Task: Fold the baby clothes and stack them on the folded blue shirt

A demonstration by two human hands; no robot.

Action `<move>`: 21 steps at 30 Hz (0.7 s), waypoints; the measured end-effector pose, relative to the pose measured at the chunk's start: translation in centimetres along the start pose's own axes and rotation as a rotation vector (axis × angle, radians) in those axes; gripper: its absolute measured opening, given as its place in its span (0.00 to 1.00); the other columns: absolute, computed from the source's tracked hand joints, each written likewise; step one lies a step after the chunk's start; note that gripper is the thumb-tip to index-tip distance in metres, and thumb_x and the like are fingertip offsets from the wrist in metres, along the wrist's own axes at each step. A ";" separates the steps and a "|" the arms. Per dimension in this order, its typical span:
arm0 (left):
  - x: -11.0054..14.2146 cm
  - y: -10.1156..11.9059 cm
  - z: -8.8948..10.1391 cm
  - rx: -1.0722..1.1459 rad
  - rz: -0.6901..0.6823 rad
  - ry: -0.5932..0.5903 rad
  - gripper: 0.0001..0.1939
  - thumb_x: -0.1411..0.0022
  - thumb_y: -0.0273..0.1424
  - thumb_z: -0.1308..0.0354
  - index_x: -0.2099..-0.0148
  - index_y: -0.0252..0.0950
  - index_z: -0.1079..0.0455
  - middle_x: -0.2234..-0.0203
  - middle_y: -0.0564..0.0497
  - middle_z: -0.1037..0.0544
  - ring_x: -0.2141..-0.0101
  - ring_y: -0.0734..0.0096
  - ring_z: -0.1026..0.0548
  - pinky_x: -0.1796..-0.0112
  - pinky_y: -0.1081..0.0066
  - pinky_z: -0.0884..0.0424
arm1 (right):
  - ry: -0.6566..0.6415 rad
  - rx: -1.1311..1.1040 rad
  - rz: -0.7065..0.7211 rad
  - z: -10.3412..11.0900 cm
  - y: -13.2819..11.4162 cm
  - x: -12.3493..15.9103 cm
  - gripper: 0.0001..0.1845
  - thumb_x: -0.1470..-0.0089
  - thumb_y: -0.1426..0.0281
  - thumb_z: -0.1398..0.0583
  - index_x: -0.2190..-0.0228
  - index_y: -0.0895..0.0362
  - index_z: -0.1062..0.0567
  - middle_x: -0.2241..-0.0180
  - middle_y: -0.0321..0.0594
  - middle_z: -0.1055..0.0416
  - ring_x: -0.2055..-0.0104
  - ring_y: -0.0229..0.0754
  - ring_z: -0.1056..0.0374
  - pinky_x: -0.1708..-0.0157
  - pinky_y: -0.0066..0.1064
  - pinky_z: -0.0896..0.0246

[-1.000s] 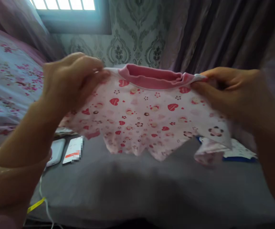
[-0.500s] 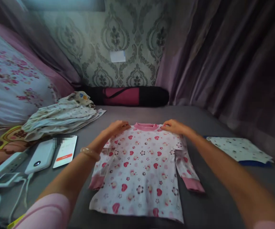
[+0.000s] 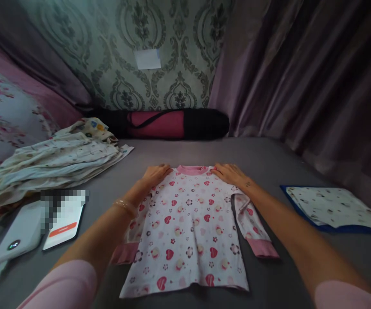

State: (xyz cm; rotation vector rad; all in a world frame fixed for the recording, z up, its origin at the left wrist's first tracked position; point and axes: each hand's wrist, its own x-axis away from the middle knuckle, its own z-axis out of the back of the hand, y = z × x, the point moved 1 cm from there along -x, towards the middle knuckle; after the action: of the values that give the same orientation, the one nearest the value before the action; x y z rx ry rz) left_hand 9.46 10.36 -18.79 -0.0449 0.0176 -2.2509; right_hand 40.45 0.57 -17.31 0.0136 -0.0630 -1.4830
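Observation:
A child's long-sleeved shirt (image 3: 190, 223), white with pink hearts and flowers, lies spread on the grey surface, collar away from me. Its collar and cuffs are pink. My left hand (image 3: 157, 174) is at the left shoulder, fingers curled over the cloth. At the right shoulder, beside the collar, my right hand (image 3: 230, 174) grips the fabric with its fingers close together. The thumbs are mostly hidden. Both sleeves lie angled down and outward, with the left one partly behind my forearm.
A pile of pale printed clothes (image 3: 59, 154) lies at the left, with a phone (image 3: 66, 223) and a white power bank (image 3: 21, 231) with cables nearer me. Folded printed cloth on blue fabric (image 3: 333, 208) is at the right. A black and maroon rolled bag (image 3: 159, 124) lies along the wall.
My hands still hold the shoulders, now flatter against the surface. The shirt's sleeves have spread slightly outward and its body lies smoother. The camera view has shifted and come closer.

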 end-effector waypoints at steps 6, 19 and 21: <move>-3.3 -1.5 0.8 0.007 -0.012 0.036 0.23 0.29 0.44 0.66 0.53 0.38 0.33 0.60 0.44 0.23 0.61 0.61 0.24 0.64 0.69 0.35 | -0.004 0.055 -0.042 0.5 0.6 -3.3 0.25 0.34 0.56 0.59 0.53 0.57 0.31 0.58 0.51 0.25 0.56 0.51 0.28 0.58 0.37 0.42; -4.2 1.4 1.3 -0.094 0.142 0.177 0.17 0.32 0.33 0.57 0.50 0.31 0.33 0.53 0.36 0.28 0.52 0.53 0.30 0.54 0.59 0.36 | 0.197 -0.014 -0.085 -1.3 -2.7 -4.7 0.26 0.34 0.63 0.59 0.49 0.63 0.30 0.46 0.55 0.33 0.43 0.52 0.40 0.44 0.41 0.50; -3.8 2.5 0.7 -0.019 0.003 0.175 0.19 0.31 0.35 0.59 0.47 0.31 0.34 0.51 0.38 0.28 0.51 0.56 0.30 0.51 0.60 0.37 | 0.176 -0.089 0.000 -1.6 -4.1 -4.3 0.28 0.35 0.63 0.60 0.42 0.65 0.37 0.39 0.54 0.41 0.37 0.50 0.47 0.40 0.40 0.56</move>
State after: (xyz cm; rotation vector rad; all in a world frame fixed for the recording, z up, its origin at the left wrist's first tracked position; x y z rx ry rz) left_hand 13.78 11.76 -18.23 0.1415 0.1332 -2.2458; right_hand 36.06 4.44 -19.24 0.0723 0.1457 -1.4781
